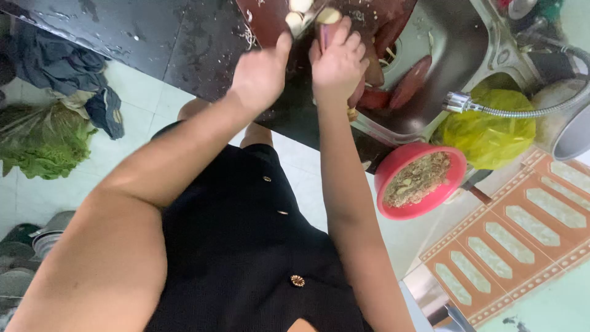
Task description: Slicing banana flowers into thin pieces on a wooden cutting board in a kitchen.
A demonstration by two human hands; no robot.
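Both arms stretch out straight to the dark bench (184,43). The left hand (261,77) is curled into a loose fist at the board (270,21), thumb up; whether its fingers grip anything, I cannot tell. The right hand (337,61), just beside it, has its fingers closed round a purple tuber (326,34) at the board's edge. Pale slices (301,15) lie on the board. Right of the board sits the sink (442,61); below the sink, a red bowl (393,166) of scraps, with a yellow bag (491,129) next to it.
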